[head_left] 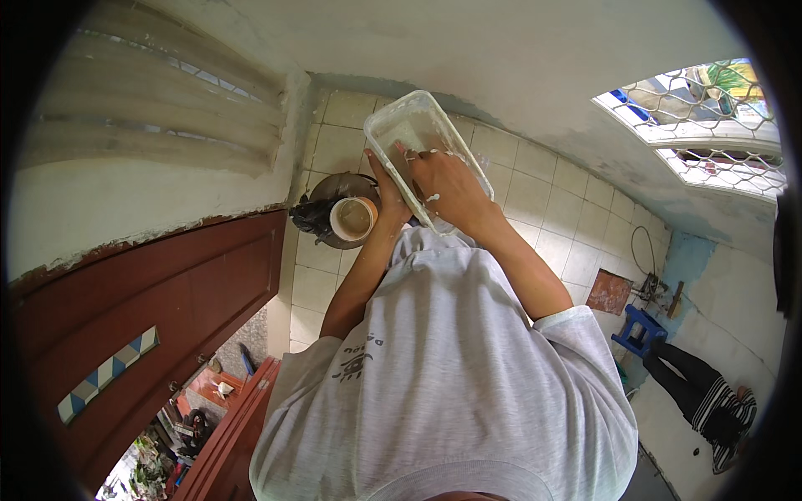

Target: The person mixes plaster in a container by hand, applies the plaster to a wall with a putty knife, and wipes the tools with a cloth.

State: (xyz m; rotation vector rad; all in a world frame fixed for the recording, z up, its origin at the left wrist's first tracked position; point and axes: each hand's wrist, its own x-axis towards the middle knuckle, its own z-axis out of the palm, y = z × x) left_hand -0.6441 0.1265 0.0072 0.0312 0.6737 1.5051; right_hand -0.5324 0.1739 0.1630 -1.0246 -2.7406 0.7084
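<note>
A translucent rectangular plastic tub (434,113), smeared with white paste, is tilted in front of my chest. My left hand (390,190) grips its left side, thumb along the outer wall. My right hand (452,185) reaches over and into the tub, its fingers bent and spotted with white paste. What those fingers hold, if anything, is hidden. Below and left of the tub stands an orange-rimmed bucket (353,219) with pale contents, on a round dark stool-like top (341,185). A black plastic bag (311,219) lies beside the bucket.
Cream tiles (535,192) cover the floor. A reddish-brown door (159,292) stands at the left. Walls with patchy paint rise ahead, with a grilled window (693,104) at the upper right. Another person (710,401) is at the lower right, near a blue plastic stool (639,330).
</note>
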